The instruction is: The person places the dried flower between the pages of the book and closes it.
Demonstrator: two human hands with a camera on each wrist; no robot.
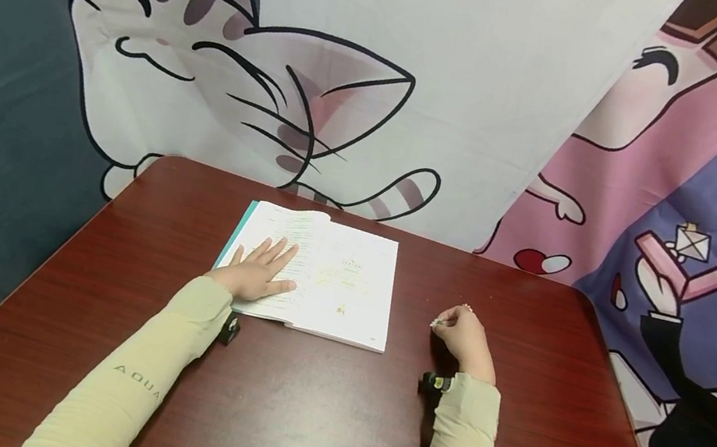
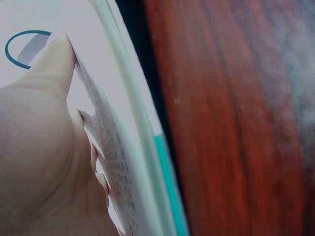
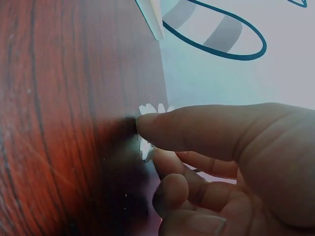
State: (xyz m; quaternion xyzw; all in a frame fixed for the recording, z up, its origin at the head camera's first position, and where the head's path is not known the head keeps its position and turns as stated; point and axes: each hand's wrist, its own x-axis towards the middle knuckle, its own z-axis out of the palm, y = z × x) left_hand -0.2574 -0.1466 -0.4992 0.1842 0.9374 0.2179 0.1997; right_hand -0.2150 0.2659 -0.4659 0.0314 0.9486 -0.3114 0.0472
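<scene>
An open book (image 1: pixel 366 260) lies on the table with printed text on its left page and a faint small design on its right page. Fingers spread, my left hand (image 1: pixel 256 271) rests flat on the left page. In the left wrist view, the book's page edges and a teal cover edge (image 2: pixel 170 187) show beside the palm. To the right of the book, my right hand (image 1: pixel 465 342) pinches a small white flower (image 3: pixel 146 147) between thumb and fingers, just above the table. The fingers partly hide the flower. A tiny pale bit (image 1: pixel 467 307) shows by the knuckles; its kind is unclear.
The reddish-brown wooden table (image 1: pixel 297 419) extends around the book. Behind it hangs a cloth backdrop (image 1: pixel 478 101) printed with a cartoon cat and other figures. Each wrist wears a small black camera, such as the right camera (image 1: pixel 434 384).
</scene>
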